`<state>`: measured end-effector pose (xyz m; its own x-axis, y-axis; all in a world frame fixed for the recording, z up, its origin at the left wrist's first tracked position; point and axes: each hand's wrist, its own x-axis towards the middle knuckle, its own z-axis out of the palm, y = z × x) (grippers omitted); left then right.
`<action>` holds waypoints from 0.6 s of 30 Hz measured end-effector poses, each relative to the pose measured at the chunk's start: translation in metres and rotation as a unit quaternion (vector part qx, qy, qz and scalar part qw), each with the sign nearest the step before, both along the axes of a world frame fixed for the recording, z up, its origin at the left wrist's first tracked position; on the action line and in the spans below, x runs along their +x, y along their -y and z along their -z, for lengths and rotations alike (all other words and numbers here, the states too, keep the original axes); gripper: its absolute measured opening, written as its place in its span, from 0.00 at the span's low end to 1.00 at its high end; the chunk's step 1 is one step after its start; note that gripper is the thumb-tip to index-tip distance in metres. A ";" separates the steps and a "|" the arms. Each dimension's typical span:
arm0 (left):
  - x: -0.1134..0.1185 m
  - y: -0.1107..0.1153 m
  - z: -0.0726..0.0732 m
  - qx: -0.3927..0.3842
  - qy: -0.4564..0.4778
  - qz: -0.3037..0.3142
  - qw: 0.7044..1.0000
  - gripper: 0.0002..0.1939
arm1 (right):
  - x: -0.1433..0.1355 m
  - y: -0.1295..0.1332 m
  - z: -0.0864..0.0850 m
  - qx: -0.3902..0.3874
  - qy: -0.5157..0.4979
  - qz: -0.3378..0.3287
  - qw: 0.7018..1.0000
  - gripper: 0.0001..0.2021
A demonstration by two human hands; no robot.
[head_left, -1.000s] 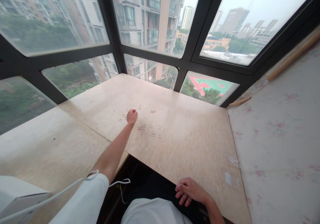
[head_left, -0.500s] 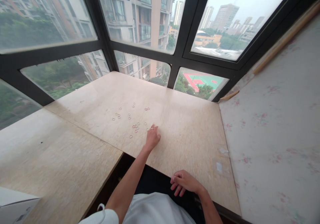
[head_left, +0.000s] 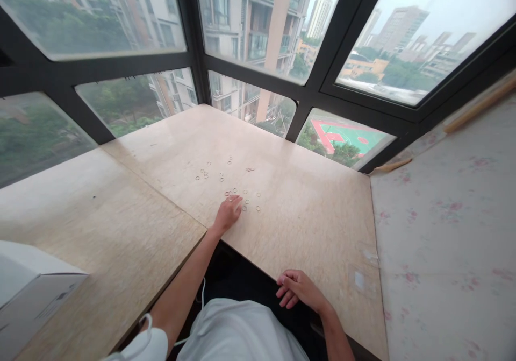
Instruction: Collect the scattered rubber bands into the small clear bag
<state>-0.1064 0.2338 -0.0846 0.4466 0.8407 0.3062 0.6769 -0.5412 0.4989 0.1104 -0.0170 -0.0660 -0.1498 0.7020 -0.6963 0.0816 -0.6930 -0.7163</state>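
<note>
Several small thin rings (head_left: 221, 179) lie scattered on the pale tabletop (head_left: 290, 205), some overlapping. My left hand (head_left: 228, 213) reaches over the near part of this scatter, palm down, fingers forward and slightly bent, the tips at the tabletop. It wears a ring on one finger. One cluster (head_left: 227, 193) sits right at its fingertips, partly covered by them. Just right of the hand are loose rings (head_left: 247, 202), with another ring (head_left: 258, 194) farther right. My right hand (head_left: 298, 290) hovers over my lap by the table's front edge, fingers loosely bent and apart, holding nothing.
A white box (head_left: 44, 291) stands at the lower left on an adjoining board (head_left: 100, 216). Dark-framed windows (head_left: 258, 78) border the far side. The flowered wall (head_left: 443, 242) closes off the right. A clear plastic piece (head_left: 358, 280) lies near that wall.
My left hand has shifted left across the rings, toward the near cluster. Some rings now lie uncovered to its right. The view has turned left; my right hand stays over my lap.
</note>
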 end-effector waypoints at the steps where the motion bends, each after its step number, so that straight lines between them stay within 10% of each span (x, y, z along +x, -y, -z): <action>1: -0.004 -0.009 -0.001 -0.007 -0.034 0.014 0.999 0.14 | 0.000 -0.001 0.000 -0.001 0.002 -0.001 1.000 0.16; 11: -0.056 -0.046 -0.015 -0.024 -0.082 -0.203 0.975 0.16 | -0.005 -0.005 0.007 0.004 0.030 0.004 1.000 0.16; 18: -0.017 -0.046 -0.018 -0.075 -0.120 -0.158 0.977 0.19 | -0.011 -0.015 0.006 -0.008 0.044 -0.001 0.999 0.15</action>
<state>-0.1237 0.2797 -0.0667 0.2006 0.9757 0.0876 0.9060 -0.2188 0.3624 0.0991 -0.0024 -0.0725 -0.0888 0.6902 -0.7181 0.1459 -0.7042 -0.6949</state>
